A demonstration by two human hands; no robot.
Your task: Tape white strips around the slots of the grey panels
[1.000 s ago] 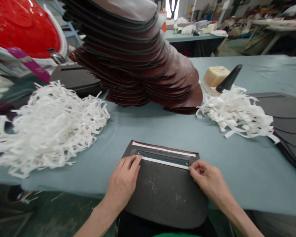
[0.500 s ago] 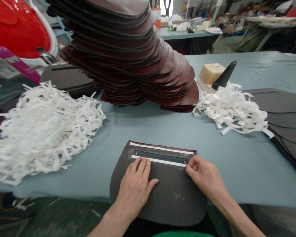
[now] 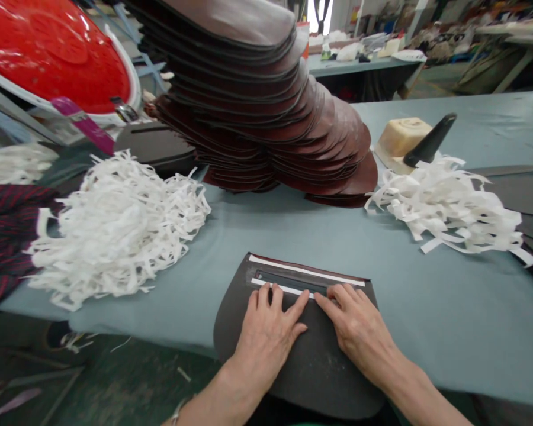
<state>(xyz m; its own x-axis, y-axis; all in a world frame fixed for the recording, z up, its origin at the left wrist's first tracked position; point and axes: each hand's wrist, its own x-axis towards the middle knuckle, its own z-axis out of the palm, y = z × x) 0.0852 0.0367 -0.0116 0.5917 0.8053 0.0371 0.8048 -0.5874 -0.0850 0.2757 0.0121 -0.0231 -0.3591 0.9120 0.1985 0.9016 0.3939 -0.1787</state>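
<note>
Figure: my two grips on a dark panel, seen from above. My left grip and my right grip lie flat and open on the panel, fingers spread and clenching nothing. Their fingertips reach the lower of two white strips. The dark panel lies at the near edge of the blue-grey surface, its rounded end overhanging towards me. Near its straight far edge runs a long slot, with an upper white strip above it and a lower white strip below it. Both strips lie on the panel, and neither shows a lifted end; the left fingers partly cover the lower one. As far as can be judged, the strips are in place on this panel, and nothing shows that they have been removed from it. Beyond lies a tall, leaning stack of reddish-brown panels. A large heap of white paper strips lies to the left, and a smaller heap of white paper strips lies to the right. These heaps suggest that many similar strips have been handled here. Further right, a pale block stands beside a black tapered tool, and dark panels lie overlapping at the surface's edge.
</note>
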